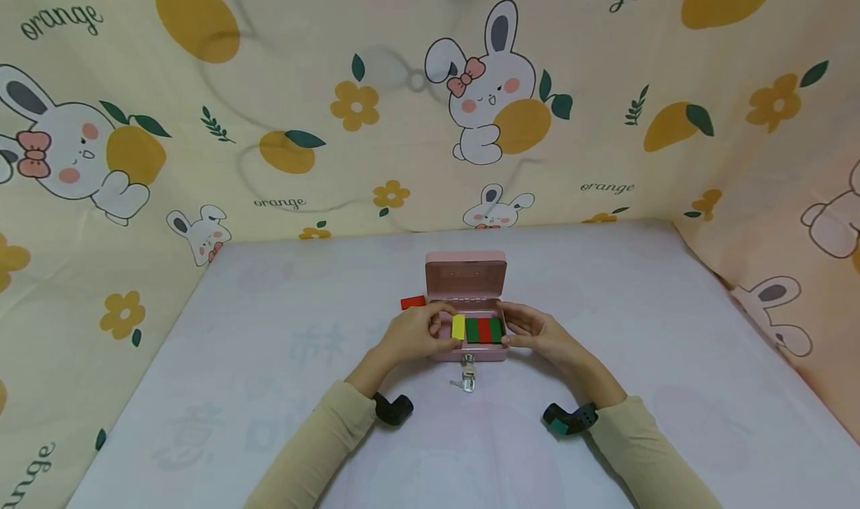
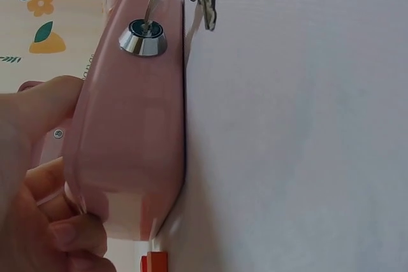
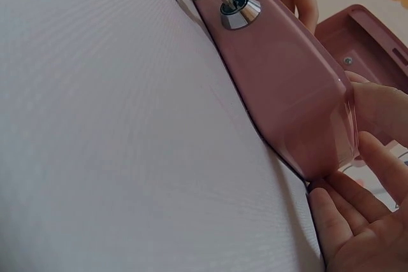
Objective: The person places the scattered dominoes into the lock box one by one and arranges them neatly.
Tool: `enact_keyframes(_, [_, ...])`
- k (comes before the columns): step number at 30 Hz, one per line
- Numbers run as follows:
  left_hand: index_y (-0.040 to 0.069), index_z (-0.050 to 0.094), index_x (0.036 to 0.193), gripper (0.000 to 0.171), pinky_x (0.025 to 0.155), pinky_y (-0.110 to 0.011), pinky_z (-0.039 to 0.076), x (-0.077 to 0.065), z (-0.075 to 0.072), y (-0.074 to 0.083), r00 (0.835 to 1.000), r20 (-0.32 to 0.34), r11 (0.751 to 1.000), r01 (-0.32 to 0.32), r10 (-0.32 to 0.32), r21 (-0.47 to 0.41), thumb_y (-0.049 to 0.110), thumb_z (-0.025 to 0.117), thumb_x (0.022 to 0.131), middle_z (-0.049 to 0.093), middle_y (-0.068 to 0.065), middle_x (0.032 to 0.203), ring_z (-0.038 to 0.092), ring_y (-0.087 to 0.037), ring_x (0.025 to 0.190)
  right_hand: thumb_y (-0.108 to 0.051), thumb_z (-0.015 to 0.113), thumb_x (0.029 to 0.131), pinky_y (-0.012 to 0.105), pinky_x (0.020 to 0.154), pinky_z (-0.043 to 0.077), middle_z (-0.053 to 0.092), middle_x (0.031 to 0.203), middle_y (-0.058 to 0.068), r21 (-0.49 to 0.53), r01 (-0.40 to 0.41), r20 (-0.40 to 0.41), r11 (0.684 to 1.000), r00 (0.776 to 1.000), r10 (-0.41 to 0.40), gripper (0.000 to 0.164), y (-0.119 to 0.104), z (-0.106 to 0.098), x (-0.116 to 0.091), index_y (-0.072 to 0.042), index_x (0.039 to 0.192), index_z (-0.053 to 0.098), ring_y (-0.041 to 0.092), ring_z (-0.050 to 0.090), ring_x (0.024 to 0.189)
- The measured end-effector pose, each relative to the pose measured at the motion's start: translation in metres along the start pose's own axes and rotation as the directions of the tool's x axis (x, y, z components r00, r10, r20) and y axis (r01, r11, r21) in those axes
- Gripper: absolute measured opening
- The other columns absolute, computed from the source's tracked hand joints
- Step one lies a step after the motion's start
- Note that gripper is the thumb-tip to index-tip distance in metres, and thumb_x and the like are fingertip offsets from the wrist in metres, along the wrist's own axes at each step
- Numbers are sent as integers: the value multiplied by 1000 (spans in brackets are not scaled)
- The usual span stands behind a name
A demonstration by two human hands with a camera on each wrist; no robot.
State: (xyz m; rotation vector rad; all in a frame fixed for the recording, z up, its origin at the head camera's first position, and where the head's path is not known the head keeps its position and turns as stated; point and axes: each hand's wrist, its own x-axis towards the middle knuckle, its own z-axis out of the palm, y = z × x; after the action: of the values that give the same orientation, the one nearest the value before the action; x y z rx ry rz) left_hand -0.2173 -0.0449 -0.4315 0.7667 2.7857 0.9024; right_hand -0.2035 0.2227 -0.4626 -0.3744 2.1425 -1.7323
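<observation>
A small pink metal box (image 1: 440,354) stands on the table with its lid (image 1: 466,278) raised. Green blocks (image 1: 472,330) and a red block (image 1: 484,330) lie side by side inside it. My left hand (image 1: 414,333) reaches over the box's left side and pinches a yellow block (image 1: 458,327) between thumb and index finger; the left wrist view hides this block behind the front wall. The other left fingers (image 2: 80,234) touch the box's left side. My right hand (image 1: 547,337) rests against the right side, its fingers (image 3: 331,214) fairly straight and touching the wall.
A red block (image 1: 413,301) lies on the table just left of the box. Keys (image 1: 467,381) hang from the lock (image 2: 143,38) on the front wall. The white table (image 1: 269,389) meets a patterned cloth (image 1: 403,121) behind and at both sides.
</observation>
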Motion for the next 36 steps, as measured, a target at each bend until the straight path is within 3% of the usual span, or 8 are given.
enact_keyframes(17, [19, 64, 116, 47, 51, -19, 24, 3, 5, 3, 1000, -5, 996, 27, -26, 84, 43, 76, 77, 40, 8, 64, 36, -5, 57, -14, 67, 89, 30, 110, 33, 27, 157, 22, 6, 17, 2, 1000, 1000, -17, 70, 0, 0, 0, -1, 148, 31, 42, 26, 146])
enact_keyframes(29, [22, 64, 116, 47, 50, -19, 26, 6, 7, 8, 996, -7, 983, 86, -86, 164, 44, 76, 77, 42, 7, 66, 38, -6, 59, -12, 64, 91, 35, 110, 31, 26, 158, 21, -5, 8, 7, 1000, 1000, -8, 67, -2, 0, 0, -2, 148, 31, 42, 25, 147])
enact_keyframes(36, [22, 64, 117, 48, 51, -20, 30, 7, 7, 12, 995, -11, 969, 101, -101, 224, 46, 76, 77, 54, 1, 69, 42, -9, 61, -13, 66, 90, 30, 110, 33, 26, 158, 21, -5, 8, 5, 1000, 1000, -8, 68, -2, 0, 0, -1, 148, 32, 41, 25, 146])
